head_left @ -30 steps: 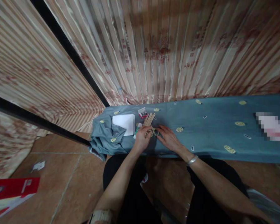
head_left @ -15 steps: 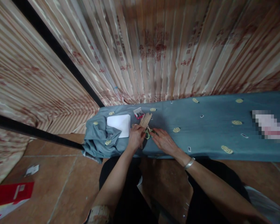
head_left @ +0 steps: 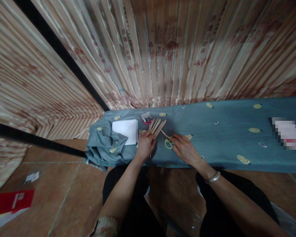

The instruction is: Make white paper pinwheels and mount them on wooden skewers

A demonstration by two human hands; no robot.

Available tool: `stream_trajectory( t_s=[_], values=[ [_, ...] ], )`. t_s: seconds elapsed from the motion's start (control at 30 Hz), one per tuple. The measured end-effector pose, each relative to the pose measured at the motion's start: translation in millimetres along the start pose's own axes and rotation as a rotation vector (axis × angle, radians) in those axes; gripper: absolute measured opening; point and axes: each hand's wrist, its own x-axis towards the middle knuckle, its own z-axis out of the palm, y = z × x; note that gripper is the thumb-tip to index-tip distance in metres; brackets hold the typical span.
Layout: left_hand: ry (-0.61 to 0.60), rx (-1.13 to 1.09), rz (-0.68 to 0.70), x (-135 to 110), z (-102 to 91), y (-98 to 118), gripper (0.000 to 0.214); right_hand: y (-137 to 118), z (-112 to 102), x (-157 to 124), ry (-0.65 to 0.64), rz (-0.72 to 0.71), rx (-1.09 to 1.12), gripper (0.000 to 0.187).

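Several thin wooden sticks (head_left: 157, 126) lie fanned out on a blue patterned cloth (head_left: 219, 135). My left hand (head_left: 145, 144) rests on their near ends, fingers curled down over them. Small scissors with pale green handles (head_left: 167, 141) lie just right of the sticks. My right hand (head_left: 185, 148) sits beside the scissors, its fingers touching the handles. A silver bangle (head_left: 213, 177) is on that wrist.
A stack of white paper (head_left: 125, 130) lies left of the sticks, with a small red and white box (head_left: 147, 118) behind them. The cloth is bunched up (head_left: 101, 146) at the table's left end. Striped curtains (head_left: 162, 49) hang behind. Red packaging (head_left: 7, 200) lies on the tiled floor.
The scissors have moved to the right, away from the sticks, along with my right hand. The sticks now lie more fanned out under my left hand.
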Motion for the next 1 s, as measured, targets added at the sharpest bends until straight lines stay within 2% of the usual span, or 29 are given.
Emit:
stream_trajectory(
  t_s=[0.27, 0.43, 0.57, 0.67, 0.77, 0.9, 1.0],
  values=[
    [0.032, 0.008, 0.02, 2, -0.5, 3, 0.017, 28, -10, -10, 0.004, 0.13, 0.028, 0.032],
    [0.036, -0.057, 0.029, 6, 0.8, 6, 0.015, 26, -7, -5, 0.067, 0.21, 0.13, 0.029],
    [0.029, -0.089, 0.079, 5, 2.9, 14, 0.017, 18, -6, 10, 0.089, 0.27, 0.225, 0.022],
    [0.006, -0.069, 0.147, 4, 2.5, 23, 0.014, 10, -6, 39, 0.034, 0.222, 0.245, 0.02],
    [-0.017, -0.07, 0.176, 3, 1.4, 31, 0.016, 4, -1, 85, -0.014, 0.151, 0.213, 0.017],
    [-0.065, -0.087, 0.211, 0, 0.8, 36, 0.017, -4, 15, 148, -0.111, 0.13, 0.076, 0.019],
    [-0.083, -0.11, 0.227, -3, 0.7, 36, 0.019, -10, 30, 178, -0.141, 0.114, 0.048, 0.019]
  ],
)
